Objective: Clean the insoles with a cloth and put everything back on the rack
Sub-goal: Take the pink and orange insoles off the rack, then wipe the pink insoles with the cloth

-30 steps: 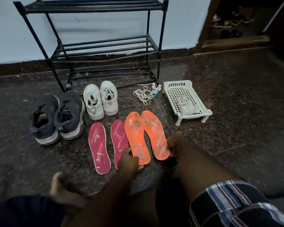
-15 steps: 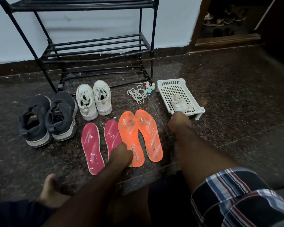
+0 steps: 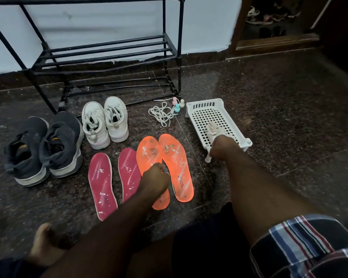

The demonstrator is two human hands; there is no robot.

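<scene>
- Left hand [image 3: 154,179]: laid over the heel half of the left orange insole [image 3: 151,157]; fingers are curled at its inner edge, but whether the foam is actually pinched cannot be told.
- Right hand [image 3: 223,148]: placed at the near end of the white perforated plastic basket [image 3: 204,111], against the crumpled pale cloth [image 3: 213,129] lying inside; the fingers are hidden, so the grip cannot be told.
- Right orange insole [image 3: 177,167] and two flat magenta insoles [image 3: 101,183]: laid side by side on the speckled stone floor [image 3: 279,117], all flecked with white debris.
- Black metal rack [image 3: 109,51]: slatted shelves, standing behind the white sneakers [image 3: 105,122] and dark sneakers [image 3: 44,145].
</scene>
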